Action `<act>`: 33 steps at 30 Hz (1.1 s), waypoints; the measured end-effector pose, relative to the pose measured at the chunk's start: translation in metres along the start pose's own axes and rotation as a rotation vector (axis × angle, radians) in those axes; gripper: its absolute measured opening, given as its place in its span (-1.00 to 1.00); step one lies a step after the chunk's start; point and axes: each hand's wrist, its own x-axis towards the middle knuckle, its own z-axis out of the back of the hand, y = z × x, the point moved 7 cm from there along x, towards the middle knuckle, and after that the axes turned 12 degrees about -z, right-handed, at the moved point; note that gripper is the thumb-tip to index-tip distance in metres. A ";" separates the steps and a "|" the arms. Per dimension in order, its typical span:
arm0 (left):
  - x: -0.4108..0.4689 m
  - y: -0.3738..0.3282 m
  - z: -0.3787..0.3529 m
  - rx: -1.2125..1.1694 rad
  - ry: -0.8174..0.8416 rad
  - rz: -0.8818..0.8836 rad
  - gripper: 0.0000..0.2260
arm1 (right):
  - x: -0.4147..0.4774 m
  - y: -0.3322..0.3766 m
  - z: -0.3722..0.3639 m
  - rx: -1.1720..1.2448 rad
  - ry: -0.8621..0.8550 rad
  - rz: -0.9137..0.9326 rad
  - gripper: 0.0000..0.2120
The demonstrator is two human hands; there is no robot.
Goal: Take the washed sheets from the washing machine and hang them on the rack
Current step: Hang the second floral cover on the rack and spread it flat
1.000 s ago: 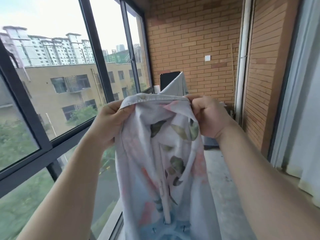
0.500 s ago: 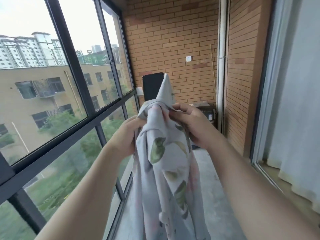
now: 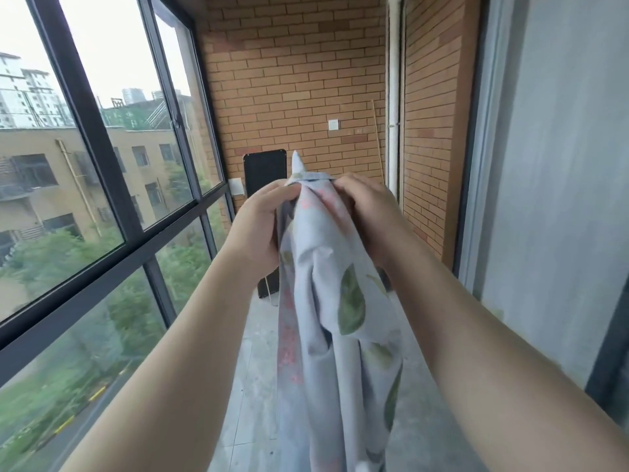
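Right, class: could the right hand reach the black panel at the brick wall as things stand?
Probably not. The right hand grips the sheet alongside the left hand, and the panel stands far beyond both; the person would need to step closer.

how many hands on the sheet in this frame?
2. The left hand grips the bunched top edge of the leaf-print sheet on the window side; the right hand grips the same edge right beside it. No rack in view.

Soft daylight reaches you from the window on your left; the sky blows out white, shadows are faint, and your lens bends the edges
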 end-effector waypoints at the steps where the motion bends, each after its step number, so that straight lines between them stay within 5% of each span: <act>1: 0.002 0.004 -0.001 -0.010 -0.024 0.040 -0.87 | 0.003 0.002 0.001 -0.103 -0.059 -0.009 -0.84; 8: -0.002 0.042 0.008 -0.033 -0.063 0.235 -0.79 | 0.009 -0.025 -0.002 -0.244 -0.050 -0.166 -0.72; 15: 0.023 0.040 0.019 0.024 0.023 0.050 -0.96 | 0.024 -0.016 -0.004 -0.089 -0.015 0.022 -0.83; 18: 0.039 0.042 0.020 -0.033 0.028 0.046 -0.86 | 0.032 -0.010 -0.004 -0.084 -0.013 0.055 -0.86; 26: 0.064 0.047 0.017 -0.074 0.004 0.182 -0.76 | 0.076 -0.008 -0.010 0.011 -0.036 -0.178 -0.72; 30: 0.064 0.059 0.021 -0.142 -0.045 0.271 -0.50 | 0.089 -0.016 -0.008 -0.060 -0.045 -0.204 -0.76; 33: 0.059 0.069 0.028 -0.130 -0.068 0.311 -0.59 | 0.091 -0.031 -0.010 -0.061 -0.024 -0.262 -0.81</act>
